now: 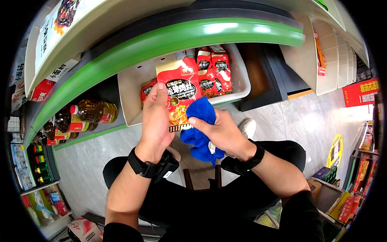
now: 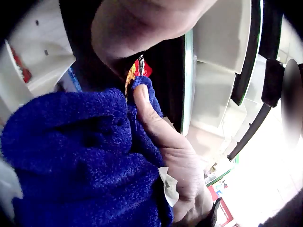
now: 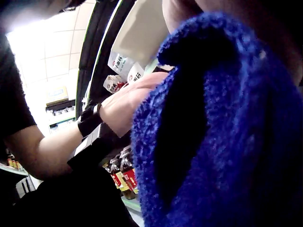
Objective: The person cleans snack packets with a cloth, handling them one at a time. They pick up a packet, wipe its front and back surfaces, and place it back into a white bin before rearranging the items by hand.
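Note:
My left hand [image 1: 155, 117] grips a red food packet [image 1: 178, 90] by its left edge, holding it upright in front of a white shelf bin [image 1: 133, 90]. My right hand [image 1: 219, 131] clutches a blue terry cloth [image 1: 199, 125] and presses it against the packet's lower right side. The cloth [image 2: 80, 161] fills the left wrist view, with the right thumb [image 2: 151, 118] on it and a sliver of the packet [image 2: 137, 68] above. The cloth [image 3: 227, 132] also fills most of the right wrist view, and my left hand [image 3: 125, 104] shows behind it.
The bin holds more red packets [image 1: 215, 74]. Oil bottles [image 1: 86, 113] lie on the lower shelf at left, under a green shelf edge [image 1: 169, 38]. More white bins [image 1: 322, 60] stand at right. Grey floor tiles, my shoe [image 1: 246, 128] and cardboard boxes [image 1: 322, 193] lie below.

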`<state>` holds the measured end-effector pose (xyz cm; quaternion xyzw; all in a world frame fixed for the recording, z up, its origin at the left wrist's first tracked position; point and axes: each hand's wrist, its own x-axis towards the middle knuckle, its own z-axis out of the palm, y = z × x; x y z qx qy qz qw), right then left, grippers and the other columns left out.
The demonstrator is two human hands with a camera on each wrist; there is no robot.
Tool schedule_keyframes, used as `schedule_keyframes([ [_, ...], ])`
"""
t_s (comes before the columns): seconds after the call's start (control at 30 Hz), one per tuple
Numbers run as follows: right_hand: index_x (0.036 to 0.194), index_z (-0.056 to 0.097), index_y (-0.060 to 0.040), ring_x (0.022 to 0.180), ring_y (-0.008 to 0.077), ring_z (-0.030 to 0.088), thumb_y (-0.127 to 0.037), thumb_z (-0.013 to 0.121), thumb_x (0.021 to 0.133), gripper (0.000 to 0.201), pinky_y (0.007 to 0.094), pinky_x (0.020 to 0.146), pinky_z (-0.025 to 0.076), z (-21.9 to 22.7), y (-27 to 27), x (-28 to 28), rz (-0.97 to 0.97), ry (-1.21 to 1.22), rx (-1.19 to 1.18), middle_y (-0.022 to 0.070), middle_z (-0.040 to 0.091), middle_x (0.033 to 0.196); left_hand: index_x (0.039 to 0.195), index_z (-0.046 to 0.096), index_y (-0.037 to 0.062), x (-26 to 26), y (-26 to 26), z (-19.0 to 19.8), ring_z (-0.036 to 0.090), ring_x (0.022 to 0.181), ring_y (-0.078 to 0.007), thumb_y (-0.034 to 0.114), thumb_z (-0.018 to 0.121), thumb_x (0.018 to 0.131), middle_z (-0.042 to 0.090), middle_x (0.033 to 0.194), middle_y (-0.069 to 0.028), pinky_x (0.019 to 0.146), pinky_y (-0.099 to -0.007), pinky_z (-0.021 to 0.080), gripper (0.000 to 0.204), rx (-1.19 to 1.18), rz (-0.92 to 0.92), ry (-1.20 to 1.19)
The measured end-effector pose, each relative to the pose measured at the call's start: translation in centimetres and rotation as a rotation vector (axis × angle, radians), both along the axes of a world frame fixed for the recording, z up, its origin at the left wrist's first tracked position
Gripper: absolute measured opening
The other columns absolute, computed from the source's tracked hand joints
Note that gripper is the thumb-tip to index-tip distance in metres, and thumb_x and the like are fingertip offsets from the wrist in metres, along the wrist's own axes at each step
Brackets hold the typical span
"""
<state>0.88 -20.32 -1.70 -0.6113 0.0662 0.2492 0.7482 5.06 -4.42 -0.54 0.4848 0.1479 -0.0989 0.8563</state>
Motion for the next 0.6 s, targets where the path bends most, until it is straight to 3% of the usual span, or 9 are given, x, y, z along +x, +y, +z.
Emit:
schedule_keyframes([
  [0.07,0.101,0.066,0.0009,0.065,0.0127,0.066,-0.023,0.066,0.097,0.025,0.0294,0.060,0.053,0.0,-0.2,0.3,-0.024,-0.019,-0.029,0.0058,0.071,0.083,0.122,0.053,0.0025,0.4,0.0,-0.6,0.067,0.100,-0.0164,0.026,0.047,0.106,0.066,0.114,-0.0089,0.088,-0.0334,0.055,0.029,0.018,0.048,-0.036],
  [0.1,0.099,0.065,0.0008,0.066,0.0180,0.067,-0.022,0.066,0.095,0.023,0.0321,0.061,0.053,0.3,-0.4,0.4,-0.010,-0.117,-0.216,0.0091,0.071,0.083,0.125,0.052,0.0010,0.6,0.1,-0.8,0.065,0.103,-0.0153,0.023,0.049,0.106,0.065,0.117,-0.0090,0.089,-0.0320,0.054,0.030,0.027,0.073,-0.055],
  [0.2,0.092,0.062,0.0001,0.073,0.0320,0.068,-0.018,0.067,0.089,0.019,0.0399,0.065,0.054,0.9,-1.4,0.8,0.050,-0.494,-0.729,0.0174,0.069,0.084,0.137,0.040,-0.0002,0.3,-0.1,-0.4,0.055,0.116,-0.0170,0.018,0.054,0.103,0.053,0.133,-0.0132,0.096,-0.0324,0.049,0.041,0.391,0.126,-0.111],
  [0.23,0.090,0.061,-0.0003,0.076,0.0352,0.067,-0.016,0.066,0.087,0.017,0.0423,0.067,0.054,0.5,-1.8,0.8,0.079,-0.673,-0.867,0.0194,0.068,0.084,0.146,0.027,0.0001,0.1,-0.1,-0.7,0.048,0.124,-0.0199,0.018,0.057,0.101,0.042,0.142,-0.0163,0.102,-0.0334,0.044,0.058,0.410,0.097,-0.160],
  [0.27,0.089,0.059,-0.0008,0.080,0.0384,0.066,-0.014,0.066,0.084,0.016,0.0448,0.069,0.054,0.2,-2.0,0.8,0.109,-0.853,-1.004,0.0213,0.067,0.085,0.147,0.028,0.0017,-0.1,-0.4,-0.7,0.048,0.125,-0.0201,0.020,0.057,0.101,0.043,0.141,-0.0144,0.103,-0.0365,0.043,0.057,0.363,0.083,-0.203],
  [0.33,0.089,0.058,0.0001,0.080,0.0351,0.065,-0.009,0.065,0.076,0.017,0.0441,0.071,0.054,0.7,-1.8,0.5,0.141,-0.924,-1.009,0.0175,0.065,0.081,0.147,0.031,0.0050,-0.7,-1.5,-0.6,0.048,0.127,-0.0204,0.023,0.058,0.101,0.044,0.140,-0.0105,0.106,-0.0428,0.041,0.057,0.269,0.053,-0.280],
  [0.47,0.090,0.060,0.0016,0.081,0.0297,0.064,-0.011,0.065,0.075,0.020,0.0379,0.071,0.055,0.5,-1.2,-0.3,0.299,-1.136,-0.994,0.0132,0.064,0.085,0.150,0.029,0.0032,-0.9,-1.5,-0.6,0.042,0.134,-0.0204,0.036,0.049,0.104,0.040,0.149,-0.0106,0.107,-0.0404,0.040,0.060,0.322,-0.112,-0.307],
  [0.5,0.090,0.060,0.0016,0.083,0.0286,0.064,-0.011,0.064,0.075,0.020,0.0371,0.071,0.055,0.4,-1.0,-0.5,0.328,-1.202,-0.968,0.0126,0.064,0.087,0.148,0.033,0.0019,-1.2,-1.5,0.1,0.047,0.133,-0.0225,0.044,0.045,0.105,0.044,0.149,-0.0122,0.102,-0.0395,0.045,0.061,0.348,-0.154,-0.167],
  [0.6,0.099,0.062,0.0016,0.089,0.0265,0.064,-0.012,0.063,0.078,0.025,0.0351,0.074,0.055,0.7,-1.1,-0.7,0.398,-1.272,-0.895,0.0135,0.065,0.097,0.146,0.035,0.0015,-0.3,-0.8,0.7,0.054,0.127,-0.0261,0.048,0.043,0.104,0.051,0.144,-0.0139,0.097,-0.0427,0.052,0.063,0.103,-0.155,-0.072],
])
